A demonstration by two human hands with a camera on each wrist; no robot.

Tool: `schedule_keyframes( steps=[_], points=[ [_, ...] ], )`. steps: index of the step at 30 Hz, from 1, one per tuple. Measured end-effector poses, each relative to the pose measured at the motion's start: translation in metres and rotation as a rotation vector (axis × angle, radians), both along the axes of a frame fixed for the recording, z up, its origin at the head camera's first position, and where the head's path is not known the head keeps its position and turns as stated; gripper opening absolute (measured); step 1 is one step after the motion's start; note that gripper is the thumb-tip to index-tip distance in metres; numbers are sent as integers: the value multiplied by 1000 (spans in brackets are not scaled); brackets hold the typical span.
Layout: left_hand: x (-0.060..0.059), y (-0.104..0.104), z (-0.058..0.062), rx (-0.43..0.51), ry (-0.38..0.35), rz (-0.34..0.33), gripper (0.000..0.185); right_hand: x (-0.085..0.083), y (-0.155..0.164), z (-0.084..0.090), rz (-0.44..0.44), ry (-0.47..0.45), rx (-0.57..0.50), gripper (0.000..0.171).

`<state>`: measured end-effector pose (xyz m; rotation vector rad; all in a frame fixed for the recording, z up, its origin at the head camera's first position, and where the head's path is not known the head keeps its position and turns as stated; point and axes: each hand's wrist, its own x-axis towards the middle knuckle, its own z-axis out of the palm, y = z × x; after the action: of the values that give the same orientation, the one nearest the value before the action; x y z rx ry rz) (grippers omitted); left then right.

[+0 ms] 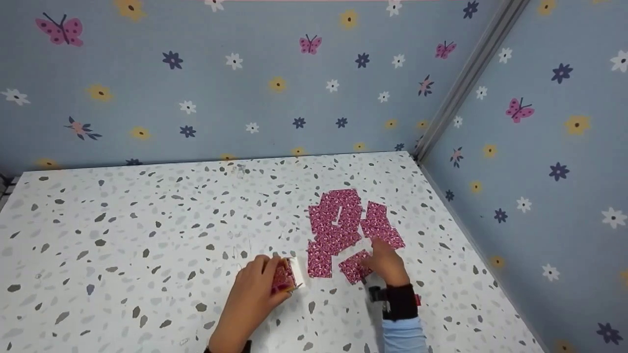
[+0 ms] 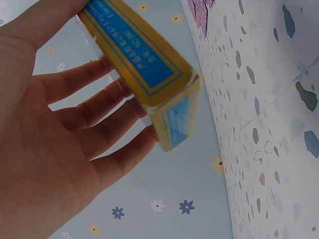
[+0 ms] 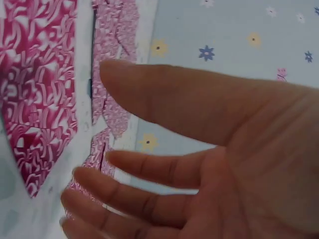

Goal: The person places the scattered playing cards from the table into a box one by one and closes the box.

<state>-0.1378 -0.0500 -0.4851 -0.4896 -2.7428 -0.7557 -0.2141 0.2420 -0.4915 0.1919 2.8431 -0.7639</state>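
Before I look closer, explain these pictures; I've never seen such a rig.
No machine, only a person's bare left hand and right hand. The wide picture is from the head, looking forward and down; the others are from the wrists, one per hand. Pink patterned cards lie on a speckled white table. The left hand holds a box, yellow and blue in the wrist view. The right hand is by the nearer cards, thumb and fingers apart; whether it touches one is unclear.

Speckled white table: pink cards (some overlapping).
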Motion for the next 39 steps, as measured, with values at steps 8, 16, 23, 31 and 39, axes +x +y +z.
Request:
schedule_keyframes(
  steps=[8, 16, 23, 31, 39],
  points=[
    [0, 0, 0, 2, -5, -1, 71, -1, -9, -6, -48, -51, 177, 64],
    [0, 0, 2, -1, -18, -4, 70, -3, -12, -15, -46, -65, 205, 72],
    [0, 1, 2, 7, -42, -7, 70, -1, -12, -15, -56, -58, 171, 71],
    [1, 1, 1, 9, -53, -8, 69, -1, -9, -15, -23, -60, 173, 73],
    [1, 1, 0, 8, -66, -3, 70, -1, -4, -12, 0, -94, 204, 39]
  ],
)
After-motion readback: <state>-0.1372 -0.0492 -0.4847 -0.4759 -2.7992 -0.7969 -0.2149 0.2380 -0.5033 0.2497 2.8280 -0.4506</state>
